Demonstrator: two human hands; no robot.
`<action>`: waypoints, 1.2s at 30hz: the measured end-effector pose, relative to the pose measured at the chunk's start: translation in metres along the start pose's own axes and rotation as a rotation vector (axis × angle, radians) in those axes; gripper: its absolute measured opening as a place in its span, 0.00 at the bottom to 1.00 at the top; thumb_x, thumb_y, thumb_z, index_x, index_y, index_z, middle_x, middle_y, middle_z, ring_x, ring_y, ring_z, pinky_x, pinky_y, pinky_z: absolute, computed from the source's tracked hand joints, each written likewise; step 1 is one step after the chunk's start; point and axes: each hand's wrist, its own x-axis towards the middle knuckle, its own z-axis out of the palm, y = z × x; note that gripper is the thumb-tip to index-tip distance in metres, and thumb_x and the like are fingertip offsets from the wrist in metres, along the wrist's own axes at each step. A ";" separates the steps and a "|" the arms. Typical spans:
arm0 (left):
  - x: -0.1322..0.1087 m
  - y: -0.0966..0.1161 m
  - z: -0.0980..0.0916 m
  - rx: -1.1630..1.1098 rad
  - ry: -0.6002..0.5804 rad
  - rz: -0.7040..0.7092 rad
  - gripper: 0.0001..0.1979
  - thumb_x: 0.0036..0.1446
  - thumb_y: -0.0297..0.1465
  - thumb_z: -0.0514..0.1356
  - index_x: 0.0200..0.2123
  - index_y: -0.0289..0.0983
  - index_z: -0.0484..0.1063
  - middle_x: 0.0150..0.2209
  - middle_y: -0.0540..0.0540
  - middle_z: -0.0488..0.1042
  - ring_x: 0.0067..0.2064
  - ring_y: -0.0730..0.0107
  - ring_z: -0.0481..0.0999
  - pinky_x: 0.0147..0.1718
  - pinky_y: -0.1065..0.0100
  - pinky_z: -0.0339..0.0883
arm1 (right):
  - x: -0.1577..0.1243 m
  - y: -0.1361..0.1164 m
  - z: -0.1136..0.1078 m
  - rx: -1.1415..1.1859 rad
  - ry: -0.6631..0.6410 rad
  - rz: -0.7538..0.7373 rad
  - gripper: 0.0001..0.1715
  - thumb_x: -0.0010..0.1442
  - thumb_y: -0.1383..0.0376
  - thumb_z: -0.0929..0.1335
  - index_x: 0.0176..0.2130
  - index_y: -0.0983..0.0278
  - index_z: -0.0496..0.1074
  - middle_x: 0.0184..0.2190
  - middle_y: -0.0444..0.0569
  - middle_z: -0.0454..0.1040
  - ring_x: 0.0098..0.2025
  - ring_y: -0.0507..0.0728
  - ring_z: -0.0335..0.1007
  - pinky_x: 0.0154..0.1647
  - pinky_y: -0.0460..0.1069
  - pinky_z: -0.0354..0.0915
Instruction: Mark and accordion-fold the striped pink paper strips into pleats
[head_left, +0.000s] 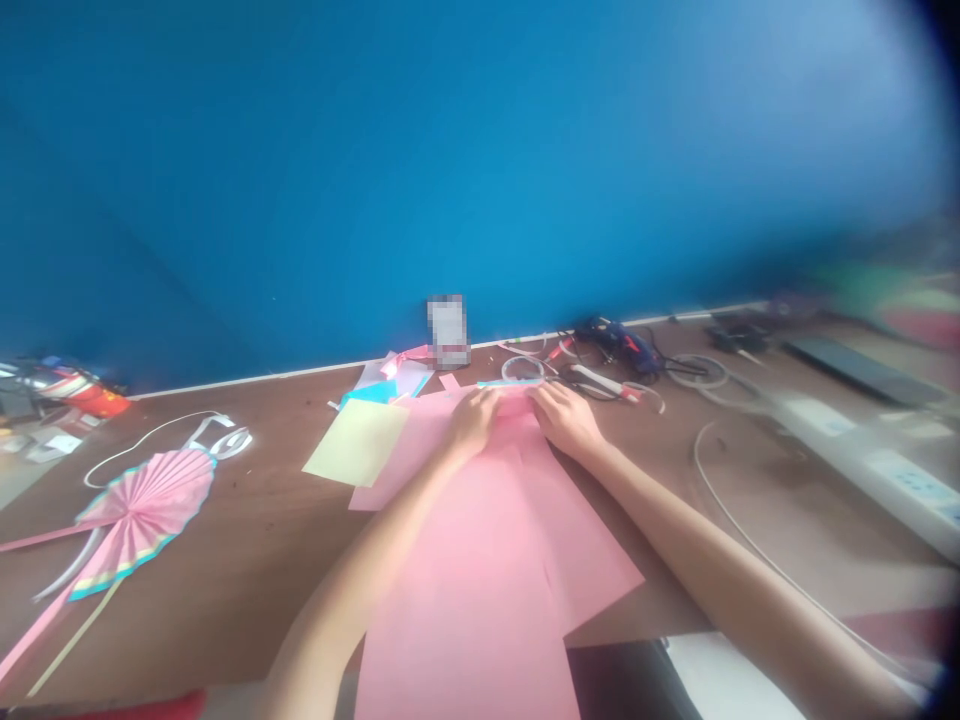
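A long sheet of pink paper (472, 590) runs from the bottom of the view toward the wall, over other pink paper (592, 585) on the brown table. Its far end has a narrow blue edge and looks folded or bunched between my hands. My left hand (474, 422) is closed on the left side of that end, fingers curled. On the right side, my right hand (566, 415) pinches the same end. The fingertips are partly hidden and slightly blurred. A pale yellow sheet (356, 442) lies left of my left hand, partly over pink paper.
A pleated pink paper fan (150, 510) with blue and yellow edging lies at left, beside white ribbon (236, 442). Blue paper (371, 393) lies near the blue wall (480, 180). Scissors (600, 382), cables, a dark phone-like slab (862, 370) and a white power strip (885, 480) are at right.
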 end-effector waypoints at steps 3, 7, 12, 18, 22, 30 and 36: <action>0.009 0.007 -0.026 -0.231 -0.214 -0.058 0.20 0.66 0.43 0.47 0.32 0.36 0.70 0.29 0.48 0.70 0.33 0.68 0.67 0.36 0.67 0.63 | -0.005 -0.002 -0.006 0.113 0.128 0.060 0.17 0.66 0.66 0.57 0.47 0.64 0.70 0.38 0.54 0.74 0.40 0.58 0.67 0.44 0.50 0.59; 0.015 0.005 -0.056 -0.574 -0.383 -0.261 0.21 0.59 0.48 0.56 0.31 0.35 0.72 0.27 0.49 0.70 0.29 0.72 0.67 0.32 0.69 0.62 | -0.007 -0.004 -0.008 0.310 0.164 0.194 0.16 0.66 0.62 0.59 0.45 0.63 0.71 0.35 0.52 0.74 0.36 0.56 0.67 0.39 0.49 0.61; 0.012 -0.010 -0.059 -0.767 -0.454 -0.610 0.20 0.47 0.46 0.67 0.33 0.34 0.75 0.29 0.45 0.76 0.31 0.69 0.73 0.32 0.68 0.65 | 0.002 -0.005 -0.005 0.730 0.032 0.366 0.16 0.62 0.55 0.64 0.36 0.64 0.74 0.31 0.48 0.73 0.32 0.54 0.66 0.34 0.48 0.61; 0.012 -0.011 -0.051 -1.031 -0.523 -0.621 0.21 0.49 0.47 0.66 0.34 0.33 0.76 0.30 0.42 0.78 0.32 0.66 0.76 0.36 0.64 0.68 | 0.004 0.004 -0.001 1.413 -0.240 0.642 0.18 0.53 0.55 0.72 0.39 0.64 0.73 0.24 0.42 0.70 0.19 0.47 0.57 0.19 0.44 0.52; 0.009 -0.007 -0.052 -0.936 -0.566 -0.497 0.23 0.46 0.49 0.66 0.30 0.33 0.76 0.27 0.45 0.76 0.30 0.68 0.74 0.34 0.67 0.66 | 0.000 0.016 0.002 1.566 -0.458 0.755 0.20 0.51 0.57 0.73 0.41 0.67 0.74 0.18 0.38 0.64 0.14 0.42 0.42 0.14 0.43 0.39; 0.008 -0.011 -0.051 -0.628 -0.705 -0.316 0.20 0.49 0.47 0.65 0.32 0.34 0.73 0.30 0.52 0.70 0.34 0.74 0.65 0.37 0.71 0.56 | 0.004 0.010 -0.006 1.375 -0.390 0.699 0.22 0.50 0.56 0.73 0.44 0.63 0.74 0.32 0.46 0.75 0.28 0.51 0.67 0.27 0.45 0.60; 0.008 -0.005 -0.044 -0.437 -0.639 -0.292 0.25 0.54 0.54 0.56 0.26 0.36 0.66 0.25 0.53 0.61 0.29 0.73 0.57 0.32 0.69 0.52 | 0.004 0.004 -0.004 0.999 -0.233 0.477 0.19 0.56 0.53 0.69 0.41 0.64 0.76 0.40 0.49 0.76 0.40 0.58 0.70 0.40 0.49 0.63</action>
